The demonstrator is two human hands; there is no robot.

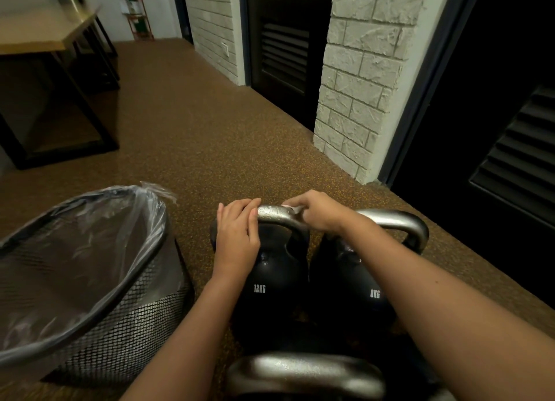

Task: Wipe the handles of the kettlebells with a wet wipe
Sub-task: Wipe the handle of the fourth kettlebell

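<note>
Three black kettlebells with silver handles stand on the floor in front of me. My left hand (238, 230) grips the left end of the handle (274, 214) of the kettlebell marked 12KG (270, 280). My right hand (318, 211) is curled over the right end of that same handle and holds a white wet wipe (292, 209) against it; only a small edge of the wipe shows. To the right stands the 8KG kettlebell (360, 286) with its handle (399, 223) bare. A third handle (306, 373) lies nearest me at the bottom.
A black mesh waste basket (126, 316) lined with a clear plastic bag stands to the left of the kettlebells. A wooden table with a black frame (45, 37) is at the far left. A white brick pillar (360, 85) and dark louvred doors line the right side.
</note>
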